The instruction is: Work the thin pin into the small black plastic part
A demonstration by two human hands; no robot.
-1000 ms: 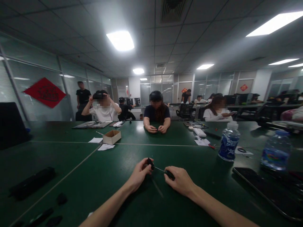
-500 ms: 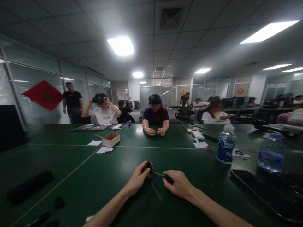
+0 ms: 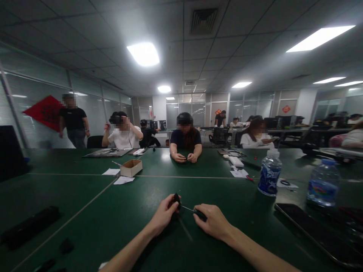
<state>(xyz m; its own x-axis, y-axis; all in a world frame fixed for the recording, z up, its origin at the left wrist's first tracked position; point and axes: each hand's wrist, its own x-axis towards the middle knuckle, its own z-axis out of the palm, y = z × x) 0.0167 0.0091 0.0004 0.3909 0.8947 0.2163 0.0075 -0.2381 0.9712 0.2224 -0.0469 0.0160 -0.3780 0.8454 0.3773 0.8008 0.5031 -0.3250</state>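
Observation:
Near the middle of the green table (image 3: 147, 192), my left hand (image 3: 166, 212) pinches a small black part (image 3: 177, 200) between thumb and fingers. My right hand (image 3: 211, 219) is wrapped round the black handle of a screwdriver (image 3: 200, 215). Its thin metal shaft points left and its tip meets the black part, though the exact contact is too small to make out. Both hands are just above the tabletop, a short way apart.
An open cardboard box (image 3: 131, 168) lies ahead on papers. On the right are a blue-labelled bottle (image 3: 269, 173), a water bottle (image 3: 323, 183) and a phone (image 3: 314, 230). A black case (image 3: 31, 226) lies left. Across the table, a person's hands (image 3: 185, 158) hold something small.
A standing person at the back left has moved further left. The view has shifted slightly. My hands keep nearly the same pose on the black part and screwdriver.

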